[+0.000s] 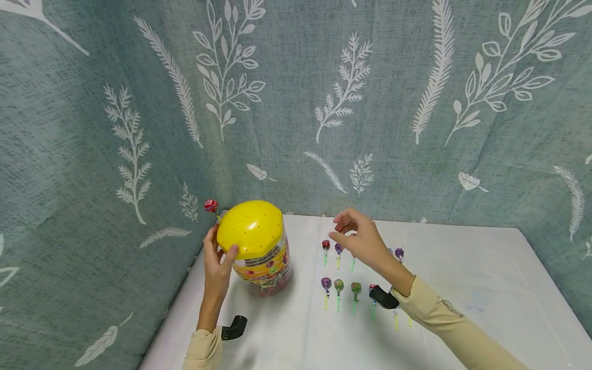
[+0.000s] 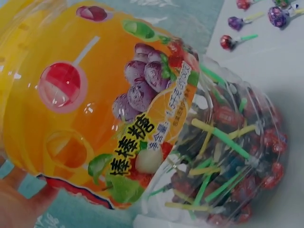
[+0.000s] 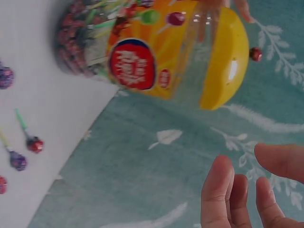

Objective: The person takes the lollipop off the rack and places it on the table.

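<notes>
A clear candy jar (image 1: 262,275) with a yellow lid (image 1: 252,226) stands at the left of the table, many lollipops visible through its lower wall in the left wrist view. My left hand (image 1: 217,264) grips the lid's left side, thumb on the near edge and fingers round the far side. One red lollipop (image 1: 210,205) sticks up at the lid's far-left edge, its stick reaching down beside those fingertips. My right hand (image 1: 363,239) hovers over the lollipop rows with thumb and fingers curved apart, nothing between them. In the right wrist view its fingers (image 3: 217,190) are bare.
Two rows of lollipops lie on the white table (image 1: 472,277), among them a purple one (image 1: 326,283), a green one (image 1: 355,288) and a red one (image 1: 326,244). The right forearm covers some of them. A leaf-patterned cloth (image 1: 296,103) hangs behind and at the sides.
</notes>
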The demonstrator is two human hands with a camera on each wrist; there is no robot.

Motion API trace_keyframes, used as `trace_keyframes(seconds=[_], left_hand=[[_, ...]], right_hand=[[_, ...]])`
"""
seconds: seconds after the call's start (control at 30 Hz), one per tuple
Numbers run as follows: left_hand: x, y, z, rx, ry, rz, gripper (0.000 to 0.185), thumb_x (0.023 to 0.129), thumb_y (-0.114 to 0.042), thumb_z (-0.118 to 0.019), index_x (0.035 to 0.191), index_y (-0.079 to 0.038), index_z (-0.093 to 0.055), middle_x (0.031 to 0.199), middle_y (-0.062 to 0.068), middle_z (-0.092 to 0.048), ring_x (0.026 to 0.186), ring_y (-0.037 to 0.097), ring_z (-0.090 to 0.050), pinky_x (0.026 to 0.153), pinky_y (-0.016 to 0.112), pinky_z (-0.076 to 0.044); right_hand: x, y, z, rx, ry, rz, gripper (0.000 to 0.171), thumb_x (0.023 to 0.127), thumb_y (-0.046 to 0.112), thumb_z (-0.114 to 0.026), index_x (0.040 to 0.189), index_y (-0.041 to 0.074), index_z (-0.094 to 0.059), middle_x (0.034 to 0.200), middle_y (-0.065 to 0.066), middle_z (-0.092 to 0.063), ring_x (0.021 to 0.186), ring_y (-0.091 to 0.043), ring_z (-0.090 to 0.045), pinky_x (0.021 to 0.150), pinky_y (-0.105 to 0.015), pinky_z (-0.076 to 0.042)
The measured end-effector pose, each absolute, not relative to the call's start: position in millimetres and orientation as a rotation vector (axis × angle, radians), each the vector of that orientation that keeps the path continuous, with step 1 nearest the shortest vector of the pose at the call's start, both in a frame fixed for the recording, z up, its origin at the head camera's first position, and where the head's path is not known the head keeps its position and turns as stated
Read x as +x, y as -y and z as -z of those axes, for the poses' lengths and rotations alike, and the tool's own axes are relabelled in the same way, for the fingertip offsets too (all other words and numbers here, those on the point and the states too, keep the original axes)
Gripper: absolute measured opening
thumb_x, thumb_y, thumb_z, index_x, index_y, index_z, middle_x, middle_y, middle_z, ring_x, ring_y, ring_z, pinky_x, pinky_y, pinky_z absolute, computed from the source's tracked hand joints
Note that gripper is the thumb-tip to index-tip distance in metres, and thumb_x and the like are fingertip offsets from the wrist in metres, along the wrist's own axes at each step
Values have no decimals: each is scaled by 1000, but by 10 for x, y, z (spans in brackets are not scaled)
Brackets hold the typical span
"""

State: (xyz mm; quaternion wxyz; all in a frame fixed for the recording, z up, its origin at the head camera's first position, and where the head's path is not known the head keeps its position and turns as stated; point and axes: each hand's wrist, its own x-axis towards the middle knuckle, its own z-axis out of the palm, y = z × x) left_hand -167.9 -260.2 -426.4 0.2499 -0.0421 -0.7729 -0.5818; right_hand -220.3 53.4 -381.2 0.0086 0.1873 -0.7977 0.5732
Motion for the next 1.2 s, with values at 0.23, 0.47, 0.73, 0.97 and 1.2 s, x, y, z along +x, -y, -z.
trace_keyframes(seconds=[0.23,0.47,0.73,0.97,1.2], left_hand=[[-1694,2579,4266,-81,2079,1602,72,85,-15,-58,146,1,-22,149,14,-26,136,29,-26,103,55,-25],[-1697,2600,4288,-94,2050,1608,72,85,-15,-58,146,1,-23,149,11,-27,135,27,-27,102,54,-26],[-1675,2585,4304,-78,2053,1583,71,85,-16,-57,146,0,-23,149,16,-26,136,29,-25,102,55,-25],[-1682,2582,4306,-87,2056,1580,71,86,-15,-56,146,2,-22,149,15,-26,136,30,-26,102,56,-25],[-1680,2579,4305,-63,2066,1578,69,88,-13,-56,146,2,-22,149,14,-27,135,29,-27,103,55,-26]], right_hand=[[-2311,-284,3621,742,2453,-1751,20,85,12,-70,99,9,-56,88,-6,-63,81,-20,-59,63,-34,-51],[-2398,26,3444,834,2446,-1699,20,84,9,-70,98,9,-56,86,-5,-61,77,-18,-58,64,-32,-47],[-2459,341,3350,925,2425,-1680,21,82,8,-71,97,9,-57,84,-2,-61,76,-16,-58,65,-31,-47],[-2544,634,3283,1026,2416,-1696,24,82,7,-71,100,5,-56,94,-13,-64,82,-17,-60,68,-29,-48],[-2615,976,3245,1116,2405,-1753,26,82,6,-71,103,7,-55,98,-14,-64,85,-16,-61,71,-23,-51]])
